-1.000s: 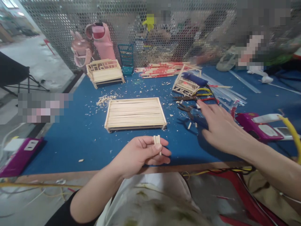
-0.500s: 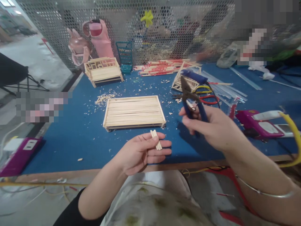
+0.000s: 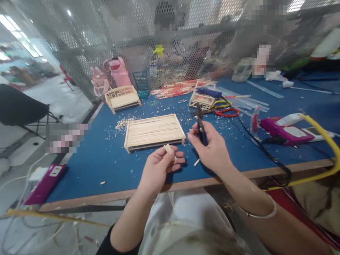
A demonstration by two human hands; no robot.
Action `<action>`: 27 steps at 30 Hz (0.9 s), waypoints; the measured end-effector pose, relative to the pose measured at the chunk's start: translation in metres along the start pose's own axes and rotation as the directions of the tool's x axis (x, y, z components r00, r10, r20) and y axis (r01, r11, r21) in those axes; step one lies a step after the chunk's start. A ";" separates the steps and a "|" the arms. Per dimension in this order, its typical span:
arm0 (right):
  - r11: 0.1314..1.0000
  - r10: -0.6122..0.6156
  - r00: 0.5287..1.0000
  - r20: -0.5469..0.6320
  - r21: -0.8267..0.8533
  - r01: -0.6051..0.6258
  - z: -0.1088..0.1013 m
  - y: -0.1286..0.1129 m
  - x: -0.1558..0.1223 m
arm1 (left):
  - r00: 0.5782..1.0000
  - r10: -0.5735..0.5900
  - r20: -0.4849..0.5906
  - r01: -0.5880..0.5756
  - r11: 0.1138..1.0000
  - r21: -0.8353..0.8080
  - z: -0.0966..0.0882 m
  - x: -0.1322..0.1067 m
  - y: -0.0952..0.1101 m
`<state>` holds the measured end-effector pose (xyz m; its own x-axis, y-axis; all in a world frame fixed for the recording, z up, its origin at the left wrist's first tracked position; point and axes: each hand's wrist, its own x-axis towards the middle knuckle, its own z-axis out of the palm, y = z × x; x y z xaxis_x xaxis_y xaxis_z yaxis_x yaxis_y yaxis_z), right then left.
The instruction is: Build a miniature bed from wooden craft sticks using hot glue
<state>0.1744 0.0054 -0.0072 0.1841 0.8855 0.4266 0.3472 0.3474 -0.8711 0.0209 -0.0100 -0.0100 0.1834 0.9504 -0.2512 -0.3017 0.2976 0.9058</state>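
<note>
My left hand point(image 3: 160, 165) is closed on a couple of short wooden sticks point(image 3: 169, 149), held just above the table's front edge. Close to its right, my right hand point(image 3: 211, 148) grips blue-handled cutting pliers point(image 3: 199, 122) with the jaws pointing up and away. Behind both hands a flat wooden slatted panel point(image 3: 154, 130) lies on the blue table point(image 3: 90, 159). One small loose stick point(image 3: 196, 162) rests on the table between my hands.
A small wooden bench model point(image 3: 122, 99) and a pink bottle point(image 3: 120, 72) stand at the back left. Red-and-wood sticks point(image 3: 176, 88), another wooden frame point(image 3: 202, 100), more pliers point(image 3: 225, 112) and a magenta glue gun point(image 3: 284, 129) lie at right. Wood chips are scattered around. Mesh screen behind.
My right hand reached to the tools, picked up the blue pliers and brought them toward my left hand. The camera view tilted up and back.
</note>
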 end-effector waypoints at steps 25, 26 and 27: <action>0.993 0.080 0.972 -0.222 0.100 -0.059 0.027 -0.015 -0.061 | 0.657 0.735 0.165 -0.512 0.275 0.814 0.010 -0.018 -0.042; 0.991 0.094 0.974 -0.208 0.110 -0.072 0.026 -0.013 -0.059 | 0.667 0.729 0.151 -0.508 0.297 0.809 0.010 -0.017 -0.042; 0.988 0.109 0.975 -0.194 0.132 -0.084 0.026 -0.010 -0.057 | 0.677 0.721 0.144 -0.508 0.317 0.801 0.010 -0.016 -0.042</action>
<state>0.1364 -0.0402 -0.0287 0.3954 0.8415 0.3681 0.2061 0.3092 -0.9284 0.0396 -0.0390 -0.0408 0.0412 0.8454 0.5325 0.5608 -0.4606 0.6880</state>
